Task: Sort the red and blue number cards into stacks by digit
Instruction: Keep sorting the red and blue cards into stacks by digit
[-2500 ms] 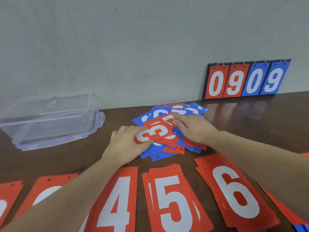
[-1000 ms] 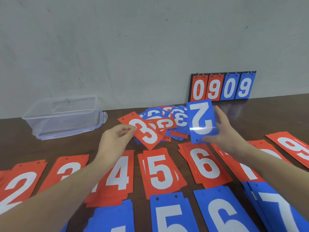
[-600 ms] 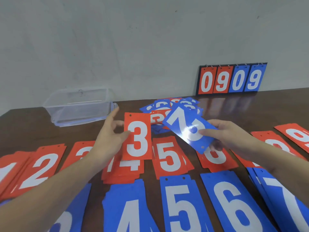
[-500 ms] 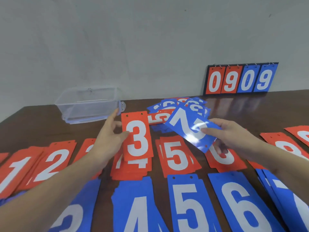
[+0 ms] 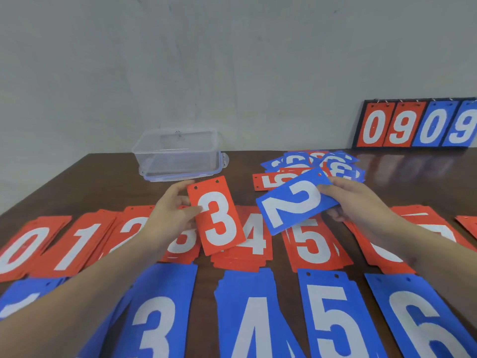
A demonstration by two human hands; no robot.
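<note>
Two cards are up: your left hand (image 5: 169,218) pinches the red 3 (image 5: 215,215) at its 9 o'clock edge, your right hand (image 5: 355,202) the blue 2 (image 5: 295,202) at 3 o'clock. Both hang over the red stacks (image 5: 313,244). They look thin, stiff, light and slick, so grip the edges.

I see a bare room: plain grey wall (image 5: 180,60) beyond my hands, dark wooden table (image 5: 77,182) beneath them.

A flat red plastic card with a white 3 (image 5: 218,218) is pinched upright in the left hand (image 5: 170,215). A blue card with a white 2 (image 5: 294,204), tilted, is held by the right hand (image 5: 358,202). Sorted red stacks (image 5: 313,244) lie under both hands, blue stacks (image 5: 333,313) nearer, and an unsorted pile (image 5: 317,164) beyond.
</note>
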